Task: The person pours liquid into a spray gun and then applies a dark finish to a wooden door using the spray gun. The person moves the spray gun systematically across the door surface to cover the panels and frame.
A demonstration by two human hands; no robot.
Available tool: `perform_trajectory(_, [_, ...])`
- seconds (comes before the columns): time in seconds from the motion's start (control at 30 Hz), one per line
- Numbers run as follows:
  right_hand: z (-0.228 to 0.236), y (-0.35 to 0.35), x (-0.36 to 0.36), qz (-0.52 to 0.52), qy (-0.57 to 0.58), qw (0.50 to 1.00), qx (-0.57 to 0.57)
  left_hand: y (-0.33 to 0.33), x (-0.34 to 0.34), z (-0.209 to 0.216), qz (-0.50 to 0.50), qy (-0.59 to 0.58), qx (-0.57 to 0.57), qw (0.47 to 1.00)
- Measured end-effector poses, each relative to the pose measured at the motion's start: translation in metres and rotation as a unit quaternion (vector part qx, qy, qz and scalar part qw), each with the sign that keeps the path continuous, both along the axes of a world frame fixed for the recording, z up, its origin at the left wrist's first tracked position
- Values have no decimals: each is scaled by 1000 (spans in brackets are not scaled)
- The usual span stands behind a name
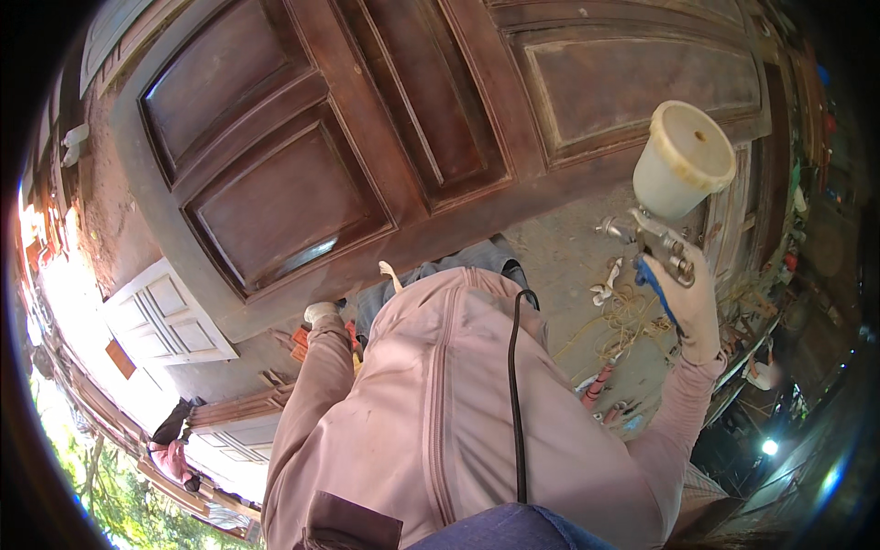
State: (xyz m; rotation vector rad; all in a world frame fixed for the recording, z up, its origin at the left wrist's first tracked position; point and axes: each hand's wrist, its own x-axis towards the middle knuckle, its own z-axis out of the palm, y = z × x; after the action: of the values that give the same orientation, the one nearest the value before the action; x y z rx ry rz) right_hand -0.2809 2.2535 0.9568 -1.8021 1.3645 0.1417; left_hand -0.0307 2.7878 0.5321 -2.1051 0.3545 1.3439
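My right hand [683, 302], in a pale glove with blue on the palm side, is wrapped round a spray gun [667, 246]. A white cup [680, 165] with a yellowed rim sits on top of the gun. This gun is held off to the right, beside a large dark brown panelled door [275, 206] and apart from it. My left hand [321, 314], also gloved, hangs low by my left side near the door's lower edge. Its fingers are too small and hidden to make out.
A pale panelled door [170, 316] lies at the left. Yellow cord or hose [623, 321] is coiled on the floor at the right, near a red tool-like piece [600, 385]. Another person [171, 458] is at the far lower left, by stacked boards [240, 408].
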Motion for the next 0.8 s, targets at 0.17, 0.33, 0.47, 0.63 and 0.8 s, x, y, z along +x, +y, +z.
perform_trajectory(0.17, [0,-9,49,64,-11,998,7,27,3,-32,23,66,123,990])
perform_trajectory(0.33, [-38,-56,113,85,-104,990,-53,28,-15,-48,29,44,84,995])
perform_trajectory(0.47, [-60,-101,169,27,-187,982,-1,7,-12,-14,40,38,88,995])
perform_trajectory(0.63, [-70,-136,239,77,-257,960,-83,0,-16,-3,60,43,98,992])
perform_trajectory(0.8, [-69,-151,286,116,-258,933,-221,-8,-16,1,65,47,104,991])
